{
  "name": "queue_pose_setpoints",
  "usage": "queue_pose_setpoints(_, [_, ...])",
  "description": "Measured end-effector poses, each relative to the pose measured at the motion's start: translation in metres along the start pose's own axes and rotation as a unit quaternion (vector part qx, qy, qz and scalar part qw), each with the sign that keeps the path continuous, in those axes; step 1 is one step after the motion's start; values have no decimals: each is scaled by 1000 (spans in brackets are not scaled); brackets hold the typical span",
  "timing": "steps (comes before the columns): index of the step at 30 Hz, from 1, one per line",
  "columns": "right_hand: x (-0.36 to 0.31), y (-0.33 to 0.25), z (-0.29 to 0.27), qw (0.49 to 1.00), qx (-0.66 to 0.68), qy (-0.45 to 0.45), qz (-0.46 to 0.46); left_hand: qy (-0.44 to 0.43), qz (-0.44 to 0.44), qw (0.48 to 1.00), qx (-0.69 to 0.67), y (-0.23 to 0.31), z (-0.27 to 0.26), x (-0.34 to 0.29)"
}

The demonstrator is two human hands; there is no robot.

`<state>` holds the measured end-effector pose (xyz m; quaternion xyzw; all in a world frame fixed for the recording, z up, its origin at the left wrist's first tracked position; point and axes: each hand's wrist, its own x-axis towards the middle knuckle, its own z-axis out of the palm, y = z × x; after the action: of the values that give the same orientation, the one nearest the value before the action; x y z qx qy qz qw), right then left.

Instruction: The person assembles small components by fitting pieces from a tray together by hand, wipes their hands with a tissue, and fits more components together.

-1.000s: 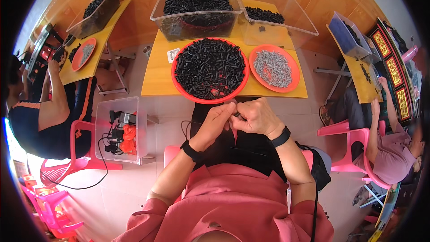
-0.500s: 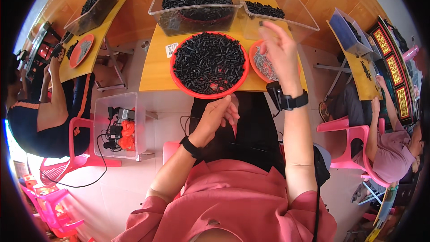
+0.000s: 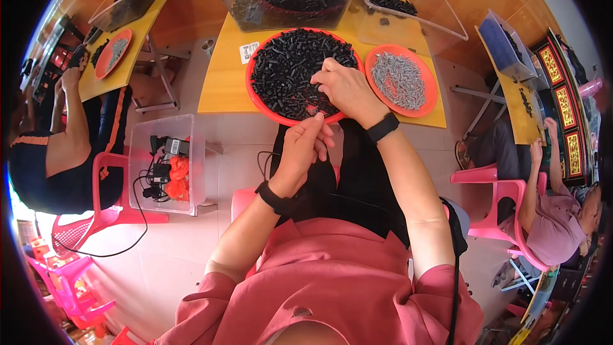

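A red round basin [image 3: 258,97] stands at the front of the yellow table, heaped with small black tube-like plastic parts [image 3: 294,67]. My right hand [image 3: 348,91] reaches over its right side, fingers curled and pinched down at the black parts; their tips are partly hidden. At the basin's front rim my left hand [image 3: 305,147] is closed, thumb and forefinger pressed together. Whatever lies in that pinch is too small to make out. Just right of the basin sits an orange-red plate [image 3: 426,103] of small silvery screw-like pieces [image 3: 397,80].
Behind the basin stands a clear bin [image 3: 255,16] of black parts; a second clear bin [image 3: 434,25] beside it holds fewer. A clear box [image 3: 143,172] with adapters and cables stands at left. Co-workers [image 3: 57,172] [image 3: 549,223] sit at tables on both sides.
My right hand has come down from above the right-hand bin, where it held a small black part, to the basin. My left hand stays by the rim. The view has shifted slightly.
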<state>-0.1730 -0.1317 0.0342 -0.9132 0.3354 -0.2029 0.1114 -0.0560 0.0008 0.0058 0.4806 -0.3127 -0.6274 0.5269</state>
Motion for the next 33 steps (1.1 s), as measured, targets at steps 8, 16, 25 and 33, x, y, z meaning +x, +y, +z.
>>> queue_pose_setpoints(8, [-15, -1, -2, 973, 210, 73, 66, 78, 83, 992, -61, 6, 3, -1])
queue_pose_setpoints(16, [-31, -31, -14, 805, 560, -22, 193, 95, 133, 983, -84, 2, -1, 5])
queue_pose_setpoints(25, [-28, -40, -12, 834, 522, -26, 178, 106, 121, 977, -143, 4, -8, 7])
queue_pose_setpoints(33, [-11, 1, -6, 987, 78, 106, 91, 101, 120, 969, -193, 8, -12, 7])
